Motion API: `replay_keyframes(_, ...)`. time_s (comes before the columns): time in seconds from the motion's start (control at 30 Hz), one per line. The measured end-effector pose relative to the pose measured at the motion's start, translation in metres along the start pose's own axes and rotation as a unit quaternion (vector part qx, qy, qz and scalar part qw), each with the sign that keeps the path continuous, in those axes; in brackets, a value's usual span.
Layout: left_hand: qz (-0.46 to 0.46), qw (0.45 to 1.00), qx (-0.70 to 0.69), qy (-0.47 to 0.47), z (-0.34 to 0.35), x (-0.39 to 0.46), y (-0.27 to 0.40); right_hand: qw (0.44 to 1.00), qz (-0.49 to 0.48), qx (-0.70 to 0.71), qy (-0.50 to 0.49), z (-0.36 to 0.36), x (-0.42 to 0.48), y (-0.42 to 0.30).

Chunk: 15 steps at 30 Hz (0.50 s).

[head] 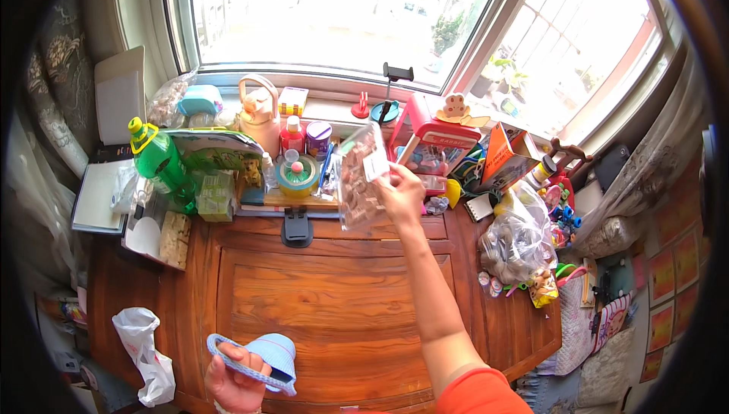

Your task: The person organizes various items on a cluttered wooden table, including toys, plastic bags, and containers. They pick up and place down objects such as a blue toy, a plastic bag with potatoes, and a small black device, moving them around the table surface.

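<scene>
My left hand (236,377), low in the view, grips the thick edge of a small light blue woven piece shaped like a hat (275,351). The rounded part of the piece points away to the right, over the wooden table (342,294). My right hand (401,192) is stretched far forward and pinches the right side of a clear plastic pack (359,186) of brown pieces. A white label sits on the pack near my fingers. The pack is held up in front of the things at the table's back, hiding part of them.
A crumpled white plastic bag (145,354) lies at left. Along the back stand a green bottle (162,160), a roll of tape (297,177), a black stand (297,227) and a pink toy case (435,140). A filled clear bag (518,237) sits at right, below the window.
</scene>
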<state>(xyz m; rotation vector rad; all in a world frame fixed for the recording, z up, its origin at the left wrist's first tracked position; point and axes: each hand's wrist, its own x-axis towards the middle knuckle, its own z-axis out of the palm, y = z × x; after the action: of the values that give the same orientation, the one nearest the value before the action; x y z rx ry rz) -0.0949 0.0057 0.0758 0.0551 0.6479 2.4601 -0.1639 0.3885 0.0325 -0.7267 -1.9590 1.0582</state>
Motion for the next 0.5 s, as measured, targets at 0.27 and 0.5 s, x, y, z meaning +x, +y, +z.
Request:
replay_keyframes(0.27, -0.055, 0.997, -0.041, -0.045, -0.009, 0.002, -0.005, 0.988, -0.05, -0.136, 0.05, -0.082, 0.013, -0.015)
replay_keyframes(0.5, -0.058, 0.997, -0.033, -0.036, -0.01, 0.006, -0.004, 0.958, -0.05, -0.28, 0.032, -0.054, 0.069, 0.007)
